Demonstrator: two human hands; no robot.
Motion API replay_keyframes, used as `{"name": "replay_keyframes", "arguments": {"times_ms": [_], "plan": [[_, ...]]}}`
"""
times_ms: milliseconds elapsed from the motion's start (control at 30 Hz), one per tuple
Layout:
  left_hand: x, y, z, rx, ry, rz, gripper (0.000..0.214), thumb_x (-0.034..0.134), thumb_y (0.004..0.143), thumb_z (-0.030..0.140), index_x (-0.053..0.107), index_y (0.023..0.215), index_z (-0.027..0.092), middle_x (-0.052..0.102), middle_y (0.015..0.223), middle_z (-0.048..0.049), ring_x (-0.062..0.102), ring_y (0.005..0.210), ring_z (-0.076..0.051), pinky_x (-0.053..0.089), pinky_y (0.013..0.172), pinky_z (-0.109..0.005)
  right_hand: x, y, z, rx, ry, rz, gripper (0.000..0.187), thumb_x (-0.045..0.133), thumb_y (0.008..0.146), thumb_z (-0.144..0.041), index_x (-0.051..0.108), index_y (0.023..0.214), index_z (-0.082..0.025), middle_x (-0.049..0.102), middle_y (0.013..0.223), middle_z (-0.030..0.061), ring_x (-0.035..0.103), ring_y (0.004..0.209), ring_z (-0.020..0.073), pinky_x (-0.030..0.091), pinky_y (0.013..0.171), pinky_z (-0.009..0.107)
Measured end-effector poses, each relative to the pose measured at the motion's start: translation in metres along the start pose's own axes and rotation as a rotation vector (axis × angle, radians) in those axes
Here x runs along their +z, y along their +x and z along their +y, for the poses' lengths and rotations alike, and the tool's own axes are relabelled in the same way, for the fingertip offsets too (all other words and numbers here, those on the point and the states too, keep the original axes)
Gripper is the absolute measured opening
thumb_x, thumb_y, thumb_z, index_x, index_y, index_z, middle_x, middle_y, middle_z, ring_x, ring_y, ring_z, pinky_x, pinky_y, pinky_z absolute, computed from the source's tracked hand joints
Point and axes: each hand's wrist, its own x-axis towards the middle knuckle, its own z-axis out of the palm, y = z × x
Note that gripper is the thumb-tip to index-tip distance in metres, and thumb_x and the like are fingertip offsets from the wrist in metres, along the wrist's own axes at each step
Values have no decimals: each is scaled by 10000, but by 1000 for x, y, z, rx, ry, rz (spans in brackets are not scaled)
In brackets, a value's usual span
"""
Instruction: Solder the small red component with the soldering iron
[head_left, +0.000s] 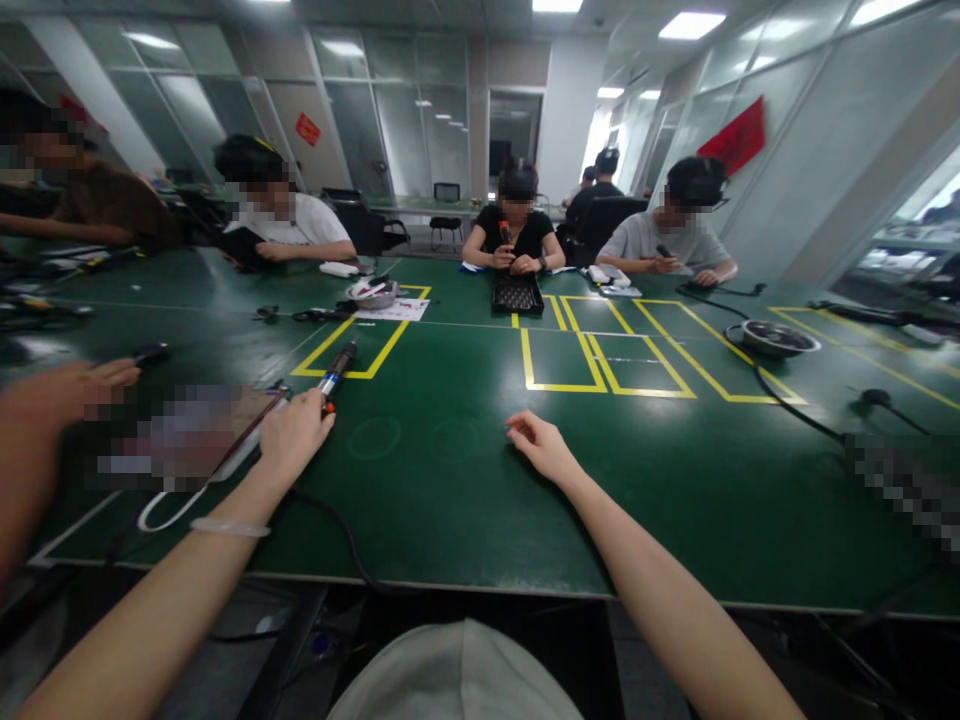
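Left hand (292, 432) gripping one slim tool (339, 366); right hand (541, 446) loosely curled, parted; one black tray (517, 309).

The place looks like an office room used as a shared workshop. Glass partitions (420, 130), bright ceiling lights (691, 26) and black office chairs (613, 225) give the office side, with red paper hangings (739, 138) on the walls. The workshop side shows in the long green bench (450, 520), marked into boxes with yellow tape (566, 388) and strewn with cables (795, 407), a hand tool (335, 372) and a black tray (517, 296), while several people (300, 225) sit along its far edge.
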Motion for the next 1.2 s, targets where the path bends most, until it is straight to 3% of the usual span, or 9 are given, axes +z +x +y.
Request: {"name": "replay_keyframes", "arguments": {"times_ms": [200, 300, 367, 533, 633, 733, 833, 1000, 1200], "plan": [[-9, 5, 4, -59, 5, 55, 398, 324, 906, 410, 586, 1004, 127, 659, 994, -168, 612, 893, -320, 432, 786, -400, 0, 0, -1, -11, -30, 9, 202, 517, 865, -271, 631, 1009, -185, 642, 797, 11, 573, 683, 147, 438, 664, 264], [-22, 4, 21, -31, -161, 142, 400, 347, 904, 417, 600, 1044, 141, 667, 1023, -145, 607, 949, -302, 431, 833, -386, 1, -1, -2, -12, -15, 9, 199, 520, 862, -273, 637, 998, -187, 649, 797, 12, 576, 685, 150, 441, 665, 267], [-33, 2, 44, 41, -392, 118, 405, 389, 894, 442, 615, 1074, 158, 682, 1006, -112, 624, 925, -269, 446, 819, -353, 2, -1, -2, -12, 13, 8, 194, 525, 861, -279, 638, 987, -186, 653, 800, 13, 582, 694, 153, 448, 670, 270], [-48, -8, 128, 372, -997, -210, 433, 490, 860, 469, 657, 1124, 169, 714, 967, -53, 652, 829, -181, 473, 783, -288, 4, 1, -4, 38, 153, -15, 213, 546, 854, -346, 634, 964, -185, 673, 820, 22, 601, 696, 150, 474, 662, 271], [-45, -18, 173, 497, -1149, -346, 462, 487, 873, 430, 623, 1208, 144, 715, 916, -59, 647, 792, -163, 481, 773, -287, 4, 3, -6, 95, 277, -35, 280, 527, 867, -433, 619, 936, -177, 680, 798, 30, 596, 640, 136, 462, 595, 254], [-38, -31, 198, 551, -1225, -391, 414, 504, 877, 409, 601, 1179, 143, 702, 876, -53, 643, 774, -155, 488, 734, -275, 4, 4, -7, 127, 368, -56, 362, 504, 874, -521, 602, 899, -173, 668, 736, 28, 580, 583, 125, 432, 531, 239], [-35, -41, 204, 616, -1244, -351, 315, 528, 876, 384, 582, 1103, 172, 691, 923, -42, 639, 836, -151, 489, 777, -273, 5, 4, -7, 139, 409, -98, 382, 539, 854, -549, 586, 834, -170, 650, 675, 20, 570, 560, 120, 424, 516, 233], [-37, -48, 200, 641, -1068, -196, 210, 544, 864, 336, 611, 1013, 203, 655, 969, -34, 608, 881, -162, 480, 844, -307, 6, 3, -8, 144, 434, -124, 348, 639, 798, -510, 593, 849, -168, 648, 694, 11, 575, 594, 118, 445, 533, 228], [-34, -45, 197, 609, -1169, -202, 240, 591, 838, 337, 601, 1028, 191, 660, 988, -34, 626, 884, -154, 490, 834, -290, 7, 3, -6, 91, 483, -84, 290, 708, 747, -404, 598, 887, -176, 638, 797, 5, 576, 639, 110, 484, 601, 245]]}}
